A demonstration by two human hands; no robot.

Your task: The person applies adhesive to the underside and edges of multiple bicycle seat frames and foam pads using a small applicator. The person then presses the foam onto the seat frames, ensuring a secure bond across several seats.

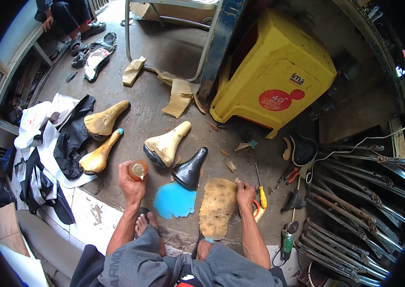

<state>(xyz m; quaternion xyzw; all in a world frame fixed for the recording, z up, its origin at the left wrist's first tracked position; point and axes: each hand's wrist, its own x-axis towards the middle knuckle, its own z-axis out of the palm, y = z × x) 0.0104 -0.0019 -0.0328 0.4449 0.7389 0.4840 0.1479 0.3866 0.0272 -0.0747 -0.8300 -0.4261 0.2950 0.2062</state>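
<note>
An orange container with pale contents (pixel 138 171) is in my left hand (pixel 130 184), fingers wrapped round it. My right hand (pixel 245 193) pinches the upper right corner of a mottled tan sheet (pixel 217 205). Between my hands a black bicycle saddle (pixel 190 167) lies beside a ragged bright-blue sheet (pixel 173 201). A cream saddle form (pixel 166 146) sits just beyond, and two yellowish saddle forms (pixel 96 157) lie to the left. A yellow-handled screwdriver (pixel 261 196) rests right of my right hand.
Metal tubes (pixel 360 215), a green angle grinder (pixel 287 241) and another saddle (pixel 302 150) lie right. A yellow plastic stool (pixel 279 67) and metal frame (pixel 127 33) stand ahead. Cloth and vinyl pieces (pixel 35 134) pile left. Another person's legs (pixel 68 19) show at upper left.
</note>
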